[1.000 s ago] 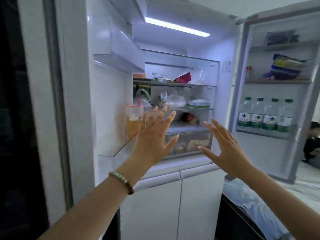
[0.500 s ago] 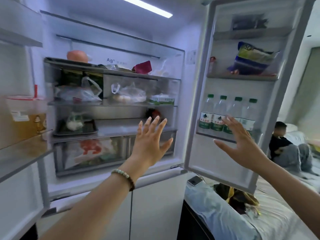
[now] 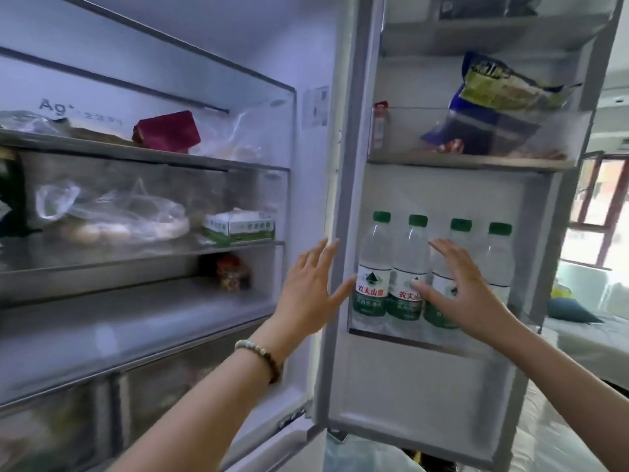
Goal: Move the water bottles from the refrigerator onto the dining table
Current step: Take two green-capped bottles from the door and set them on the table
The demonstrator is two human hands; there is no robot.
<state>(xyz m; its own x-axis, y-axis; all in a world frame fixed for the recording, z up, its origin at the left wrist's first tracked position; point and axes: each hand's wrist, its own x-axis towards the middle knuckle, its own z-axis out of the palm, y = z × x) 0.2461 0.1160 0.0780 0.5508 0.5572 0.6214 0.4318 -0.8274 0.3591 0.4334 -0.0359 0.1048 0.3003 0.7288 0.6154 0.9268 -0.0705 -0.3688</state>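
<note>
Head view: four green-capped water bottles (image 3: 372, 264) labelled 农夫山泉 stand in the door shelf (image 3: 401, 337), left hand (image 3: 308, 294) and right hand (image 3: 464, 296) spread, grasping nothing.

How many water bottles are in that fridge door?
4. All stand in one row on the door shelf: first bottle nearest the hinge, second bottle beside it, third bottle partly behind the right hand, fourth bottle at the outer end. More could hide behind them.
</note>
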